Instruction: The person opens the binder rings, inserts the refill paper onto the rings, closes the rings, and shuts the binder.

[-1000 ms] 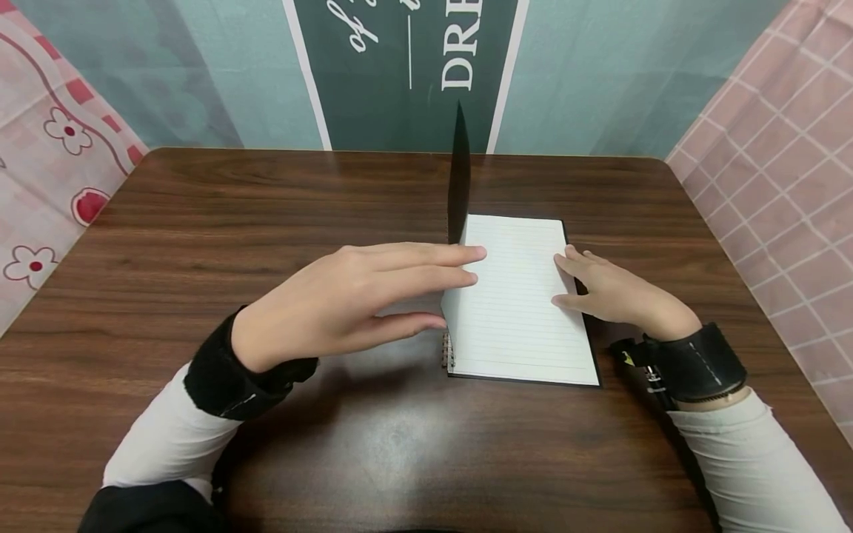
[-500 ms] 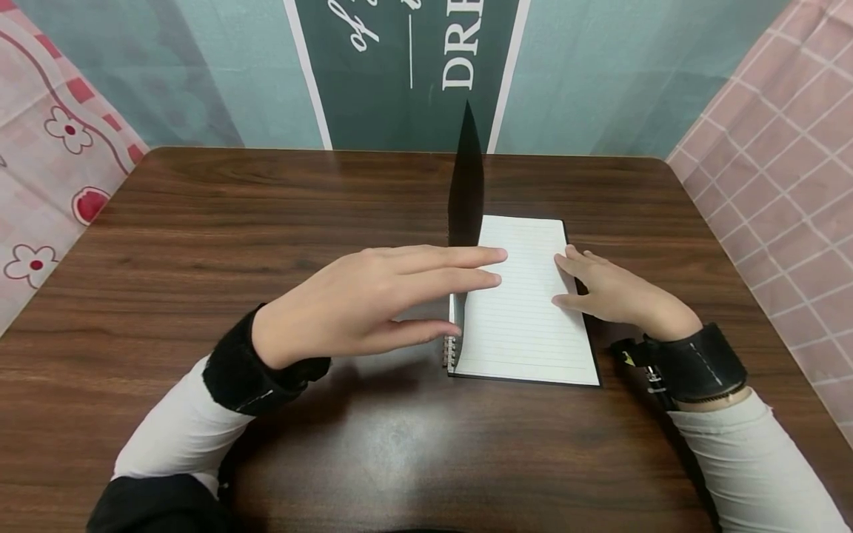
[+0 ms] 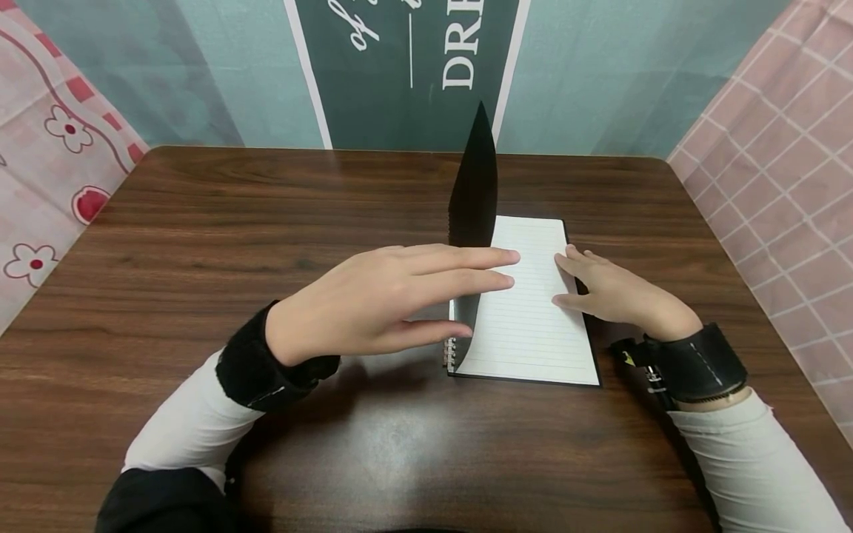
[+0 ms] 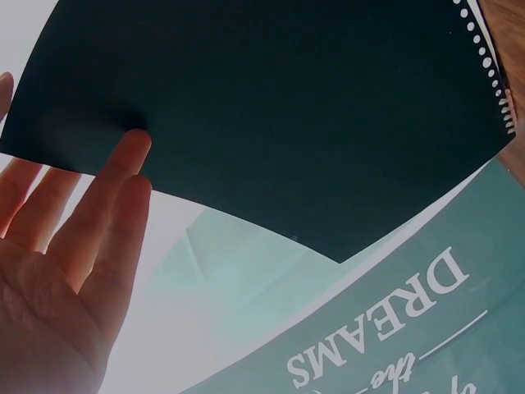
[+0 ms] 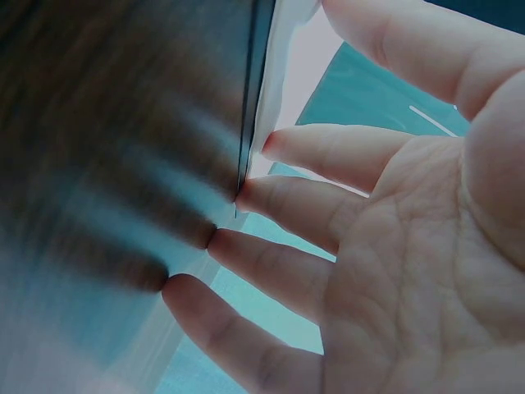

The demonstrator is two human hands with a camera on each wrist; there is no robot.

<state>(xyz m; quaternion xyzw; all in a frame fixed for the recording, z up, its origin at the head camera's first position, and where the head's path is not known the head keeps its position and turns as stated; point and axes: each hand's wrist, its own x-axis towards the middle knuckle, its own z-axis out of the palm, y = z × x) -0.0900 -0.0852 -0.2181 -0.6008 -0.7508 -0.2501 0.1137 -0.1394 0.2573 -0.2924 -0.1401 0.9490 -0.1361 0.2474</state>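
A spiral notebook (image 3: 533, 333) lies on the table with a white lined page showing. Its black cover (image 3: 474, 200) stands up from the coil (image 3: 450, 354) on the left side and leans right over the page. My left hand (image 3: 380, 303) is at the cover with fingers straight. In the left wrist view, two fingertips touch the dark face of the cover (image 4: 271, 123), while two other fingers pass behind its free edge. My right hand (image 3: 613, 296) rests at the notebook's right edge, thumb and fingertips on the page. Its fingers are spread in the right wrist view.
The brown wooden table (image 3: 280, 192) extends all round the notebook. A teal cloth with a dark lettered panel (image 3: 413, 74) hangs behind it. Pink patterned cloth (image 3: 67, 170) borders the left side, and pink checked cloth (image 3: 786, 163) the right.
My left hand has moved to the right, and the black cover has tilted further right over the page. The right hand and the notebook's page have stayed in place.
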